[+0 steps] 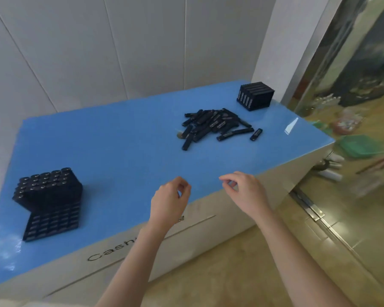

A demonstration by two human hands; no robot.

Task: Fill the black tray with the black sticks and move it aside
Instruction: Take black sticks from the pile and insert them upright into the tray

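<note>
So, your left hand (171,200): hovered over the near edge of the desk (111,138), fingers loosely curled, thumb close to the index finger, nothing in it as far as I could see.
Your right hand (242,189): just beside the left one, same deal, with a relaxed curl, thumb and index nearly meeting, holding nothing I could make out.
Black sticks (215,125): lay in a loose, criss-crossed pile on the far right part of the desk, well apart from both hands. One stray stick (256,134) sat a little off the pile on its right side.
Black tray block (256,96): stood at the far right corner, just behind the pile. It looked like several trays packed together, and I couldn't tell what was in it.
Filled trays (51,204): stacked on the near left of the desk, well apart from your hands. Round stick ends showed on top, and the upper part was twisted out of line with the lower part.
Desk: blue top, pale side with dark lettering (111,249) that your left forearm partly covered.
Floor (231,273): glossy tan tiles, with something green (359,147) lying off to the right, too blurry to name.
</note>
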